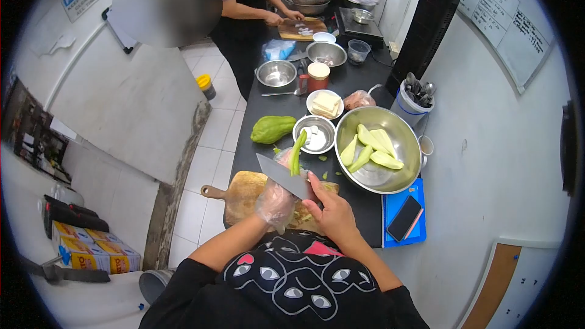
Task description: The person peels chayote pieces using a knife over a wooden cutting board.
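Note:
My left hand (275, 202), in a clear plastic glove, is closed on a green chayote wedge (296, 155) held upright; the knife covers part of its fingers. My right hand (332, 210) grips a kitchen knife (277, 173), its broad blade pointing up and left across the front of my left hand, close to the wedge. Below both hands lies a wooden cutting board (241, 198) with scraps on it. A whole green chayote (272, 129) rests beyond the board. To the right, a large steel bowl (402, 123) holds several pale green wedges (378, 140).
Behind the wedge stand a small steel bowl (328, 145) with white contents and a bowl of pale yellow blocks (326, 105). A phone (404, 218) lies on a blue folder (415, 194) at right. Across the counter, a co-worker's hands (277, 18) work over another board (298, 35).

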A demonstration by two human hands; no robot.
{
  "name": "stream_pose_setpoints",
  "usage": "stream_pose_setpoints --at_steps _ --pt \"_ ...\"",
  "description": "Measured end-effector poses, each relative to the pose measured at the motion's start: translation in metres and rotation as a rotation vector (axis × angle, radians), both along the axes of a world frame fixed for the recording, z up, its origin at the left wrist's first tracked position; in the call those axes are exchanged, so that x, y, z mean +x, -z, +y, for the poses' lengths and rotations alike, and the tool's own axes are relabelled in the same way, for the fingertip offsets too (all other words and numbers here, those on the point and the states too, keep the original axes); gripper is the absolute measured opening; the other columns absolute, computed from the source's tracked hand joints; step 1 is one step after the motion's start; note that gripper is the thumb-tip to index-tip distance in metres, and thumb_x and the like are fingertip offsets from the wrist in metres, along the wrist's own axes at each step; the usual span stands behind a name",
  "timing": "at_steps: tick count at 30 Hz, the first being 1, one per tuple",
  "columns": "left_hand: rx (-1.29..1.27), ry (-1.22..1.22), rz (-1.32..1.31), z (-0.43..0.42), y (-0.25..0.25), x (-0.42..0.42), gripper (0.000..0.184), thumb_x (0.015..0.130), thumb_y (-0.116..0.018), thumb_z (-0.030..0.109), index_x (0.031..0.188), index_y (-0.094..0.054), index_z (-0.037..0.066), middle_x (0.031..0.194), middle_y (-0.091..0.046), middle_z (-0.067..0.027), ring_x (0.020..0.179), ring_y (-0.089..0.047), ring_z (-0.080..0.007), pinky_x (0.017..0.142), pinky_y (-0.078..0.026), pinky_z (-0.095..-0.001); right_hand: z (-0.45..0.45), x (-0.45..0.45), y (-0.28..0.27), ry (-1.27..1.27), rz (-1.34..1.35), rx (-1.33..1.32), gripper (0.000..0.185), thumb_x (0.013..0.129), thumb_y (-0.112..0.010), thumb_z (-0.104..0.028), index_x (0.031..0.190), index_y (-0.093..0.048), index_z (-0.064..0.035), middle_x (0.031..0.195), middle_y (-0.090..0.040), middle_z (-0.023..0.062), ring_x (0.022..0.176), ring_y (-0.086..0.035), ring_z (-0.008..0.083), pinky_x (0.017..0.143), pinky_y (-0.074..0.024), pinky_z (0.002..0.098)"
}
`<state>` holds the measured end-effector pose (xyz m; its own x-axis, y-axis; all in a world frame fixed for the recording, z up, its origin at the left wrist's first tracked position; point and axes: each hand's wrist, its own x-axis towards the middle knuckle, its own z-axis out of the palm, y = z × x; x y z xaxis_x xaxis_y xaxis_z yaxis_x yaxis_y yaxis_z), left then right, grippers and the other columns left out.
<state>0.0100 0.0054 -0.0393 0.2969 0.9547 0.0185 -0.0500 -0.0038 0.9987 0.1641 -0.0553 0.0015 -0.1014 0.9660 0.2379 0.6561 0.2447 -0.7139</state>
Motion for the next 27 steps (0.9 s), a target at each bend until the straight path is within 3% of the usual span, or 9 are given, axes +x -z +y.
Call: stream_pose_setpoints --at_steps 4,9,12,14,16,19,22,24,27 --pt "0.083 -0.010 -0.029 -0.005 0.005 0.007 0.057 0.095 -0.038 0.044 0.137 -0.030 0.006 0.117 -0.048 -0.0095 0.102 -0.050 -0.0187 0.086 -0.043 -0.0340 0.003 -0.001 -0.003 0.002 -0.025 -0.030 0.057 0.085 -0.059 -0.036 0.136 -0.040 -0.0215 0.084 -0.063 0.0161 0.076 -0.061 0.0348 0.066 -0.0481 0.0427" --pt "0.453 -0.061 0.282 -0.029 0.000 0.021 0.052 0.096 -0.035 0.047 0.134 -0.032 0.012 0.106 -0.049 -0.0044 0.091 -0.049 -0.0106 0.074 -0.043 -0.0262 0.018 0.009 -0.004 0.091 0.046 -0.078 0.052 0.087 -0.057 -0.033 0.135 -0.042 -0.0188 0.084 -0.062 0.0179 0.076 -0.061 0.0345 0.066 -0.0480 0.0425" --pt "-0.280 0.056 -0.138 -0.027 -0.039 0.020 0.047 0.094 -0.038 0.047 0.129 -0.036 0.016 0.097 -0.049 -0.0014 0.079 -0.048 -0.0068 0.062 -0.040 -0.0215 0.020 0.016 -0.002 -0.010 0.420 -0.234 0.047 0.089 -0.056 -0.023 0.134 -0.044 -0.0123 0.116 -0.058 0.0201 0.103 -0.060 0.0298 0.086 -0.0455 0.0310" --pt "-0.373 -0.029 -0.445 -0.018 -0.032 0.019 0.048 0.094 -0.041 0.046 0.128 -0.036 0.014 0.096 -0.050 -0.0027 0.077 -0.050 -0.0092 0.063 -0.042 -0.0234 0.015 0.018 -0.002 -0.059 0.365 -0.165 0.047 0.089 -0.055 -0.021 0.134 -0.044 -0.0112 0.118 -0.058 0.0198 0.105 -0.060 0.0272 0.089 -0.0440 0.0302" --pt "0.490 -0.024 0.444 0.001 -0.013 0.001 0.047 0.093 -0.044 0.040 0.128 -0.036 0.009 0.093 -0.051 -0.0040 0.078 -0.053 -0.0122 0.067 -0.044 -0.0254 0.008 0.019 -0.002 -0.098 0.272 -0.161 0.046 0.089 -0.055 -0.021 0.133 -0.045 -0.0112 0.117 -0.058 0.0195 0.104 -0.060 0.0269 0.089 -0.0439 0.0303" --pt "-0.092 -0.014 -0.234 0.004 -0.023 -0.001 0.044 0.093 -0.048 0.026 0.129 -0.034 0.006 0.094 -0.051 -0.0045 0.079 -0.052 -0.0115 0.071 -0.046 -0.0270 -0.004 0.019 0.001 -0.115 0.112 -0.193 0.046 0.088 -0.056 -0.026 0.132 -0.046 -0.0165 0.104 -0.061 0.0198 0.093 -0.061 0.0324 0.080 -0.0466 0.0350" --pt "-0.129 -0.047 -0.173 0.005 -0.033 -0.001 0.044 0.093 -0.048 0.026 0.130 -0.034 0.006 0.092 -0.052 -0.0029 0.079 -0.051 -0.0099 0.070 -0.045 -0.0253 -0.007 0.016 0.001 -0.094 0.017 -0.138 0.045 0.087 -0.056 -0.035 0.131 -0.047 -0.0252 0.082 -0.063 0.0204 0.077 -0.061 0.0385 0.066 -0.0491 0.0428" --pt "0.176 -0.140 0.216 0.001 -0.042 0.001 0.045 0.094 -0.046 0.028 0.131 -0.034 0.007 0.092 -0.052 -0.0029 0.078 -0.051 -0.0092 0.070 -0.045 -0.0237 -0.007 0.014 -0.006 -0.080 -0.038 -0.150 0.047 0.087 -0.056 -0.037 0.131 -0.047 -0.0256 0.079 -0.062 0.0195 0.074 -0.061 0.0378 0.064 -0.0486 0.0437" --pt "0.454 -0.184 0.417 -0.003 -0.032 0.002 0.046 0.095 -0.044 0.029 0.134 -0.033 0.008 0.092 -0.051 -0.0023 0.076 -0.050 -0.0072 0.068 -0.044 -0.0213 -0.002 0.013 -0.004 -0.014 -0.071 -0.069 0.048 0.087 -0.056 -0.038 0.132 -0.046 -0.0260 0.077 -0.061 0.0185 0.070 -0.061 0.0362 0.063 -0.0483 0.0437"
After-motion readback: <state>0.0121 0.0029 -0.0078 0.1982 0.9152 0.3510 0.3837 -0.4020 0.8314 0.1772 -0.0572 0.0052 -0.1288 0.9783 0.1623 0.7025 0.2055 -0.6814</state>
